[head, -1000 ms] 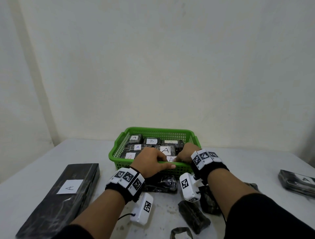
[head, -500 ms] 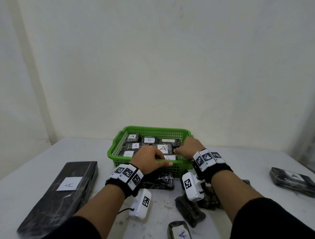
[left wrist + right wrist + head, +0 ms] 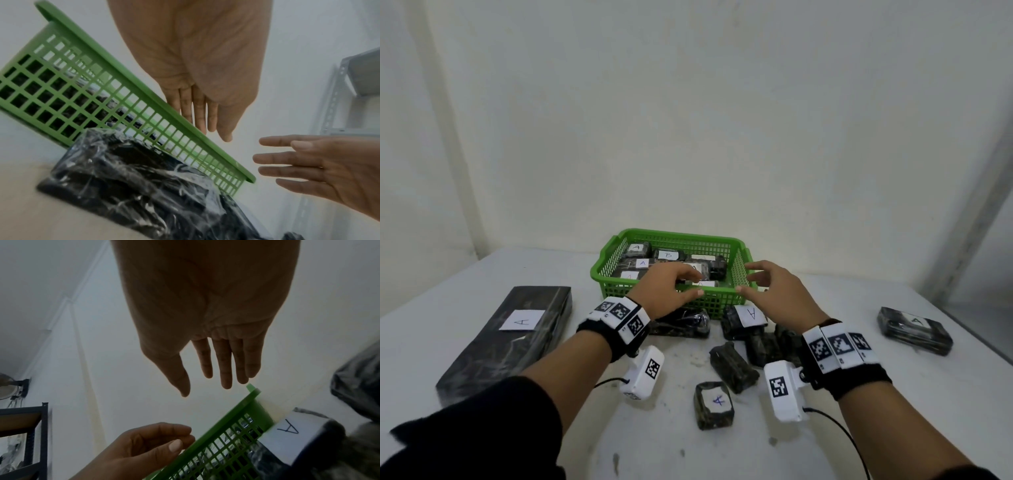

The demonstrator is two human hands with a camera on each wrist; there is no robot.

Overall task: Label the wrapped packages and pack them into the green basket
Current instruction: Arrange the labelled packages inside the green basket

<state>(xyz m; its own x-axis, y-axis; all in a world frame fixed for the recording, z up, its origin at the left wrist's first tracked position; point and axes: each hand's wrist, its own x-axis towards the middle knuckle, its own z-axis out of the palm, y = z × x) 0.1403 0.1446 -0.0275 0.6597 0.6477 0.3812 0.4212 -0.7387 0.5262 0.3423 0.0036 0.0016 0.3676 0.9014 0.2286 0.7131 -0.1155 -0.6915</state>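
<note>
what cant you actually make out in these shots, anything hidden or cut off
- Head view: the left hand covers part of the green basket, hiding some package labels.
- Head view: the rear right label is too small to read.
- Left wrist view: the wrapped package is blurred and cut off at the bottom edge.
- Right wrist view: the dark bundle is cut by the right edge.
</note>
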